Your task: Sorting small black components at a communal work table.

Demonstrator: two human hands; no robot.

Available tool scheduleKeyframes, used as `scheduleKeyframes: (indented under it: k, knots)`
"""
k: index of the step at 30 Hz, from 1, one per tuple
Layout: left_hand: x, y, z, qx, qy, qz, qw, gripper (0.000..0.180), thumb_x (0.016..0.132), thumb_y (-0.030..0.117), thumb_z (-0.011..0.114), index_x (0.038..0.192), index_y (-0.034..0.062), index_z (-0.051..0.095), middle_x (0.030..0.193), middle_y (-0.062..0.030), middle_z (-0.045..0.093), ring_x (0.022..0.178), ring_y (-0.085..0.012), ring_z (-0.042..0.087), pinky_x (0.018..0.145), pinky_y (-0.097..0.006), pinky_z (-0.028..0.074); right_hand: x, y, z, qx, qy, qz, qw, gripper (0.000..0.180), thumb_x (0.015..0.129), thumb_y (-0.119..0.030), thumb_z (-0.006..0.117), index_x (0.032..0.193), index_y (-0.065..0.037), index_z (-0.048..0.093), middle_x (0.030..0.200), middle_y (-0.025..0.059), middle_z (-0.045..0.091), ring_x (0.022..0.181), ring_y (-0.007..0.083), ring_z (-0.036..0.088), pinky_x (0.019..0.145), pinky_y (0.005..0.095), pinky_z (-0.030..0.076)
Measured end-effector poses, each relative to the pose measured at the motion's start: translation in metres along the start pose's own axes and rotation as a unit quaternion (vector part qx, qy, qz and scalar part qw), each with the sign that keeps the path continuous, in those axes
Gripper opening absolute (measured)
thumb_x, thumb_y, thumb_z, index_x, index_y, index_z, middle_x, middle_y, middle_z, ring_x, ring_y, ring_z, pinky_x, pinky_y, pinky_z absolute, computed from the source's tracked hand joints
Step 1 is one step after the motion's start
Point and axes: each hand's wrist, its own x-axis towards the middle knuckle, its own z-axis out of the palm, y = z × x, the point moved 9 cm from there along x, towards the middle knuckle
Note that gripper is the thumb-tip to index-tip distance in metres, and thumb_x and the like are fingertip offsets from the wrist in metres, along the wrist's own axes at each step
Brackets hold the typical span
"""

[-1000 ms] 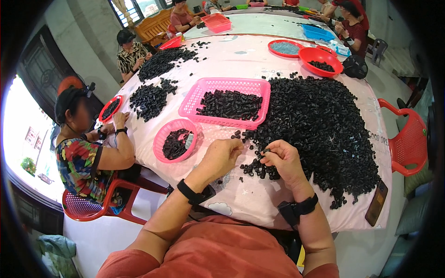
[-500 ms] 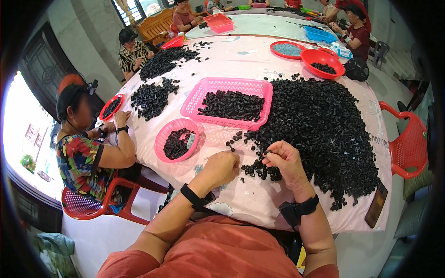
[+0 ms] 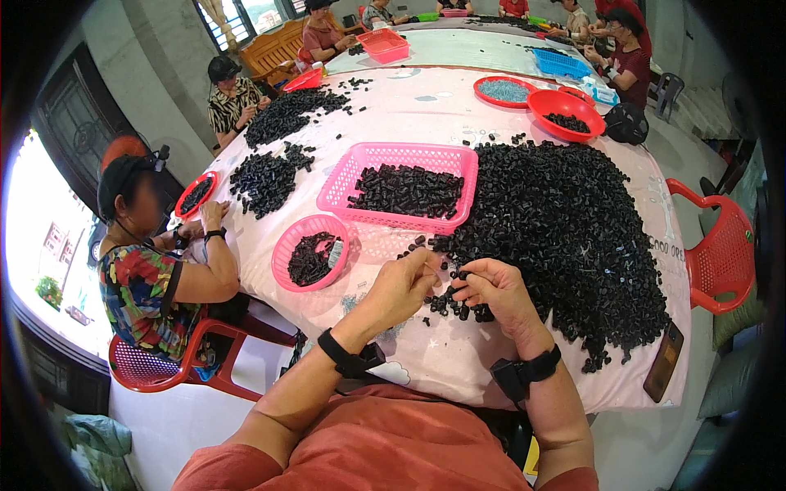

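Over the near edge of the big pile of small black plastic parts point(image 3: 565, 237), my two hands are close together. My right hand point(image 3: 503, 296) pinches one small black plastic part point(image 3: 464, 276) between thumb and fingers. Just left of it, my left hand point(image 3: 403, 288) has its thumb and fingertips pressed together; whatever is in that pinch is too small to make out. Several loose black parts lie beneath and between the hands. Beyond them stands a pink rectangular basket point(image 3: 327, 196) partly filled with black parts. A round pink basket point(image 3: 282, 274) with thin black pieces sits to the left.
A phone point(image 3: 663, 364) lies at the table's right edge. Red trays, one holding bluish pieces point(image 3: 503, 91), and a blue basket point(image 3: 563, 62) stand farther back. A co-worker point(image 3: 155, 278) sits at the left; others work around the table. A red chair point(image 3: 720, 250) stands right.
My left hand has moved right and slightly up toward my right hand. The right hand has shifted a little left and down, still pinching a black part. The view has tilted slightly.
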Motion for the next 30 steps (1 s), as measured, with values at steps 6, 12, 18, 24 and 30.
scheduleKeyframes:
  k: [6,12,18,24,30]
  knots:
    - [0.005,0.006,0.008,0.029,0.012,0.017,0.999,0.007,0.094,0.003,0.06,0.1,-0.0003,0.062,0.083,0.0002,0.064,0.076,-0.0059,0.059,0.068,-0.023,0.049,-0.002,-0.002,0.007,0.005,-0.038,-0.007,0.999,0.015,0.098,-0.01,0.056,0.111,-0.003,0.059,0.1,0.0117,0.072,0.082,0.0159,0.072,0.066,0.0216,0.055]
    - [0.008,0.003,0.017,-0.046,0.022,0.0,0.999,0.005,0.095,0.005,0.06,0.097,0.001,0.063,0.083,0.0016,0.062,0.075,-0.0048,0.057,0.067,-0.021,0.048,-0.004,-0.004,0.011,0.005,-0.047,0.003,0.999,0.014,0.098,-0.009,0.056,0.109,-0.002,0.058,0.099,0.012,0.072,0.082,0.0176,0.072,0.064,0.0219,0.054]
    - [0.008,0.003,0.021,-0.021,0.03,0.004,0.999,0.007,0.094,0.008,0.064,0.095,0.0013,0.063,0.082,0.0011,0.062,0.073,-0.0056,0.057,0.065,-0.022,0.048,-0.005,-0.004,0.011,0.001,-0.052,0.001,0.999,0.013,0.098,-0.008,0.056,0.108,-0.001,0.056,0.097,0.013,0.071,0.081,0.0191,0.072,0.064,0.0224,0.055]
    - [0.003,0.018,0.019,0.065,0.074,0.064,0.993,0.009,0.092,0.009,0.066,0.089,0.0007,0.065,0.077,-0.0001,0.063,0.067,-0.0059,0.055,0.059,-0.023,0.046,-0.002,0.0,0.011,0.001,-0.06,-0.005,0.998,0.013,0.098,-0.009,0.056,0.109,-0.001,0.055,0.097,0.0111,0.07,0.082,0.017,0.072,0.066,0.0228,0.055]
    - [0.008,0.012,0.014,0.052,0.057,0.028,0.997,0.01,0.091,0.01,0.066,0.09,-0.0002,0.066,0.074,-0.0041,0.065,0.065,-0.0079,0.058,0.057,-0.025,0.047,-0.002,-0.002,0.013,0.006,-0.057,0.001,0.998,0.013,0.099,-0.009,0.055,0.109,-0.001,0.055,0.097,0.0114,0.07,0.083,0.0173,0.072,0.066,0.0229,0.055]
